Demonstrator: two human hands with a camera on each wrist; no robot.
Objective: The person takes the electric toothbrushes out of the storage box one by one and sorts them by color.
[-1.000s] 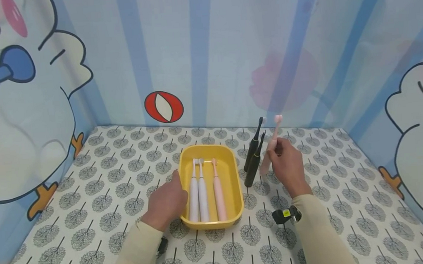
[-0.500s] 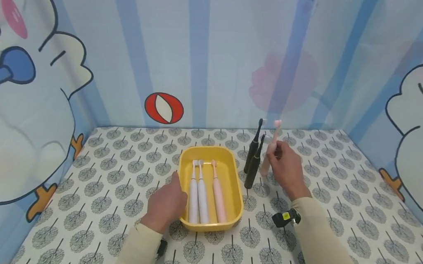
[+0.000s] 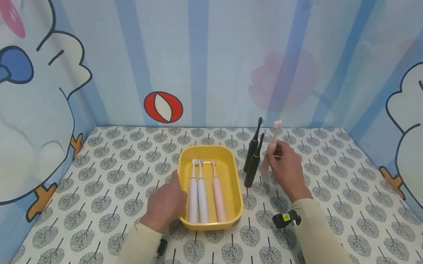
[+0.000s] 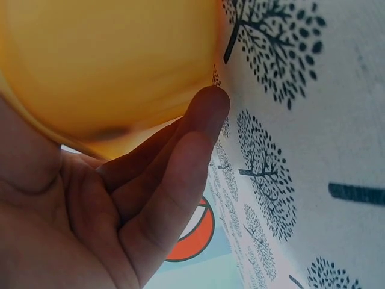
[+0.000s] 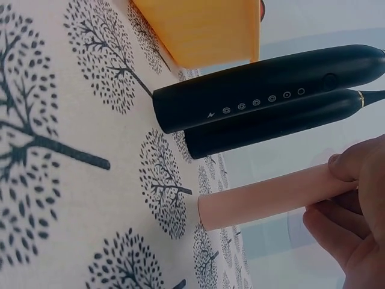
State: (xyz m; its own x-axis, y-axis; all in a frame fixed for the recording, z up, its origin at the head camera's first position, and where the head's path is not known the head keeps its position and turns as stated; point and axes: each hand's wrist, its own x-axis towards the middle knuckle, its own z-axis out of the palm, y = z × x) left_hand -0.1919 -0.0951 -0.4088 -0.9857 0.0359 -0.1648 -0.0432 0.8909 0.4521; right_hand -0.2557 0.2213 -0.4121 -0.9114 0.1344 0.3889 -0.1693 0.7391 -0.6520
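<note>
Watching remotely, I saw the right fingers pinch the pink brush, right of the head view's centre; I judged it light, stiff, slick, best held mid-handle. Left fingers gripped the tray.

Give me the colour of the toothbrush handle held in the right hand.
Pink: the toothbrush handle shows best in the right wrist view.

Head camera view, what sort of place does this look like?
Probably a small staged tabletop set, perhaps for filming: a cartoon-printed backdrop closes off the back and both sides, a tree-patterned cloth covers the surface, and a black device is strapped to the right wrist.
</note>
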